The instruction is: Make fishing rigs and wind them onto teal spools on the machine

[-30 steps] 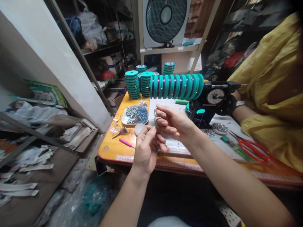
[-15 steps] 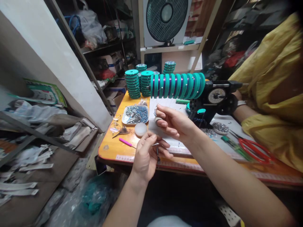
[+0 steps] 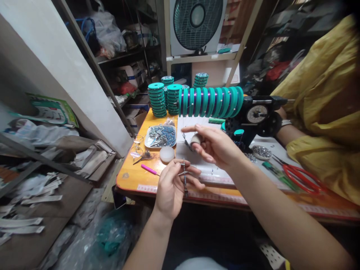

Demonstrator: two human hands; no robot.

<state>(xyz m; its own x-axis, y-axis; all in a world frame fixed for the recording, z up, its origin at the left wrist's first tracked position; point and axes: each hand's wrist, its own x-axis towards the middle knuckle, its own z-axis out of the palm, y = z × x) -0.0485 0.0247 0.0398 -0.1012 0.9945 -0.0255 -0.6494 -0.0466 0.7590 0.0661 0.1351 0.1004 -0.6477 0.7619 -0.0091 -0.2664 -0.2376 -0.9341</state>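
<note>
we find the left hand (image 3: 171, 183) holding a thin metallic strand (image 3: 185, 178) across half-curled fingers, at about eight o'clock from the right hand (image 3: 215, 146). a dark piece (image 3: 187, 143) shows at the right fingertips — we cannot tell whether it is gripped. we judge that a light, steady pinch would best keep the strand straight. teal spools (image 3: 210, 102) at twelve o'clock limit upward reach — the white disc (image 3: 167, 154) and pink-handled tool (image 3: 149, 169), at ten, crowd the left.
</note>
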